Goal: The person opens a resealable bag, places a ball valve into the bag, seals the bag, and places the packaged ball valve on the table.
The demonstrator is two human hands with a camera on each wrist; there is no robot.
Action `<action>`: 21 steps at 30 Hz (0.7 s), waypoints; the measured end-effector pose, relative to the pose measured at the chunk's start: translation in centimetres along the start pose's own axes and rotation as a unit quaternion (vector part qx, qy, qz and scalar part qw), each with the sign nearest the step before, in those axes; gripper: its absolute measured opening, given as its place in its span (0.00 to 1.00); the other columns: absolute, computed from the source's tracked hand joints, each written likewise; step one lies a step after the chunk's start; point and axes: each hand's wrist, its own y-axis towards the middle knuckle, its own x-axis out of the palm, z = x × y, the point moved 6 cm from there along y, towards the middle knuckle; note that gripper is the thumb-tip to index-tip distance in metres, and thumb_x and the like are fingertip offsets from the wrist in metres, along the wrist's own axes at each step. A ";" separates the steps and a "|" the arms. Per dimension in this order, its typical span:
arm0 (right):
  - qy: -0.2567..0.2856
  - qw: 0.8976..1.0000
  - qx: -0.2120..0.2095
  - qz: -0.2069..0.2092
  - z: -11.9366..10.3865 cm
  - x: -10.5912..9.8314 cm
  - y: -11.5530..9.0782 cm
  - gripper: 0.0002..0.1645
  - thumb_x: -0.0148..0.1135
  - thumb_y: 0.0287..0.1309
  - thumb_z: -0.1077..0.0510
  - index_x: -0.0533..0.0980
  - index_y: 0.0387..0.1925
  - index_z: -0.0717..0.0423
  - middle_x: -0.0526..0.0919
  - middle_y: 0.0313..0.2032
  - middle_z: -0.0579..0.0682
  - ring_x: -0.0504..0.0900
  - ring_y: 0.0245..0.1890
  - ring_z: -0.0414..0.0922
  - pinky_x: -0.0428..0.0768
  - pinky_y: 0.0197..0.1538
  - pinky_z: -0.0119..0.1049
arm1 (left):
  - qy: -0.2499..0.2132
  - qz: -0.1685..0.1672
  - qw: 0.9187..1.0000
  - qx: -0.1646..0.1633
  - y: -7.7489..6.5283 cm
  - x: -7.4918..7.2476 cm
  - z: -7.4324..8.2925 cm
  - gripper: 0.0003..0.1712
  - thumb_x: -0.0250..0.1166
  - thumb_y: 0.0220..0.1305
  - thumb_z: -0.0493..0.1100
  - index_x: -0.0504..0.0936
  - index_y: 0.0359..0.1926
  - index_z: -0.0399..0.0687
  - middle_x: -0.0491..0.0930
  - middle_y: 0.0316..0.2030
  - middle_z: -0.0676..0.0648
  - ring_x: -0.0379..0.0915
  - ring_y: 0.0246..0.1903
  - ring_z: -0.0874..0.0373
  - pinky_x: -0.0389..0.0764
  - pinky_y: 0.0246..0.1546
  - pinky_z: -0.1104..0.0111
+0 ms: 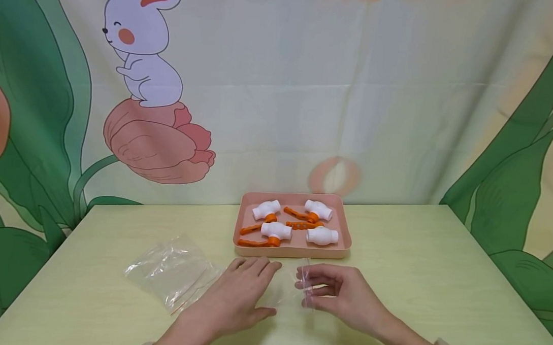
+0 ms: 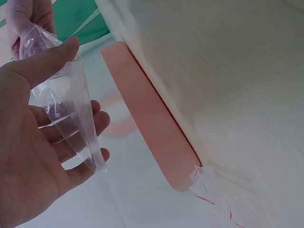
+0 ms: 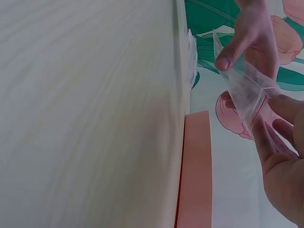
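Observation:
A clear zip bag [image 1: 281, 289] is spread between the two hands, above the table in front of the pink tray. The right hand [image 1: 341, 294] holds its mouth end, where a red zip line [image 3: 259, 110] shows, with thumb and fingers curved about it. At the other end is the left hand [image 1: 240, 293], its thumb and fingers spread apart. In the left wrist view, the bag [image 2: 71, 102] lies between the left thumb and the loosely bent fingers [image 2: 100, 122]. Neither hand touches the tray.
The pink tray [image 1: 292, 251] at the back of the table holds several white valves [image 1: 276, 230] with orange handles [image 1: 258, 243]. Clear bags [image 1: 172, 270] lie flat left of the left hand. A printed curtain [image 1: 279, 101] hangs behind the table.

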 end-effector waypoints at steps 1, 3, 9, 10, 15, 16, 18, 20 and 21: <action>-0.007 1.000 -0.004 0.000 0.0 0.0 0.0 0.27 0.74 0.57 0.68 0.79 0.58 0.66 0.85 0.51 0.65 0.84 0.51 0.63 0.84 0.50 0.41 | 0.000 0.002 1.000 0.001 0.0 0.0 0.0 0.44 0.78 0.57 0.59 0.72 0.66 0.43 0.76 0.54 0.46 0.73 0.57 0.47 0.71 0.61 0.50; -0.025 1.000 -0.009 0.001 0.0 0.0 0.0 0.28 0.76 0.56 0.66 0.79 0.59 0.64 0.85 0.51 0.63 0.85 0.50 0.62 0.84 0.50 0.40 | 0.001 0.005 1.000 0.002 -0.1 0.0 0.0 0.44 0.78 0.56 0.59 0.72 0.66 0.43 0.76 0.54 0.47 0.73 0.57 0.47 0.71 0.61 0.51; -0.067 0.998 -0.006 0.005 -0.2 -0.3 -0.1 0.32 0.79 0.54 0.61 0.79 0.61 0.63 0.88 0.49 0.53 0.87 0.48 0.58 0.84 0.50 0.37 | -0.009 -0.006 1.000 -0.008 -0.1 0.1 -0.2 0.49 0.79 0.54 0.59 0.70 0.69 0.42 0.76 0.57 0.45 0.71 0.60 0.46 0.68 0.63 0.48; -0.071 0.997 -0.006 0.005 -0.3 -0.3 -0.1 0.32 0.79 0.54 0.61 0.79 0.61 0.64 0.88 0.49 0.52 0.87 0.48 0.58 0.84 0.49 0.36 | -0.013 -0.012 1.000 -0.013 -0.1 0.1 -0.2 0.50 0.79 0.54 0.59 0.69 0.70 0.41 0.75 0.59 0.44 0.70 0.61 0.45 0.67 0.64 0.47; -0.081 0.997 -0.010 0.009 -0.5 -0.6 -0.1 0.33 0.80 0.53 0.60 0.79 0.61 0.63 0.88 0.48 0.51 0.88 0.46 0.55 0.85 0.48 0.37 | -0.039 -0.040 0.998 -0.037 -0.3 0.2 -0.8 0.56 0.81 0.51 0.58 0.64 0.73 0.39 0.70 0.67 0.40 0.64 0.67 0.41 0.60 0.68 0.43; -0.079 0.997 -0.009 0.009 -0.5 -0.6 -0.1 0.33 0.80 0.53 0.60 0.79 0.61 0.62 0.88 0.48 0.52 0.88 0.46 0.55 0.85 0.47 0.37 | -0.046 -0.043 0.997 -0.041 -0.3 0.2 -0.9 0.57 0.81 0.51 0.58 0.63 0.74 0.39 0.68 0.68 0.40 0.63 0.68 0.40 0.59 0.69 0.43; -0.076 0.997 -0.004 0.010 -0.5 -0.7 -0.1 0.33 0.80 0.53 0.60 0.79 0.61 0.62 0.88 0.48 0.52 0.88 0.46 0.55 0.85 0.47 0.37 | -0.055 -0.044 0.997 -0.043 -0.4 0.2 -1.1 0.58 0.82 0.51 0.57 0.62 0.75 0.39 0.67 0.69 0.40 0.61 0.69 0.40 0.57 0.70 0.42; -0.073 0.997 0.003 0.010 -0.5 -0.8 -0.1 0.34 0.80 0.53 0.60 0.79 0.61 0.63 0.88 0.47 0.53 0.88 0.46 0.57 0.85 0.46 0.37 | -0.063 -0.042 0.996 -0.043 -0.4 0.1 -1.2 0.59 0.82 0.50 0.56 0.61 0.75 0.39 0.66 0.69 0.40 0.60 0.69 0.40 0.57 0.70 0.42; -0.073 0.997 0.006 0.011 -0.4 -0.8 -0.1 0.34 0.80 0.53 0.60 0.79 0.61 0.63 0.88 0.47 0.53 0.88 0.46 0.57 0.85 0.46 0.37 | -0.066 -0.042 0.996 -0.043 -0.5 0.1 -1.3 0.59 0.83 0.50 0.56 0.61 0.75 0.39 0.66 0.69 0.40 0.60 0.69 0.40 0.56 0.70 0.42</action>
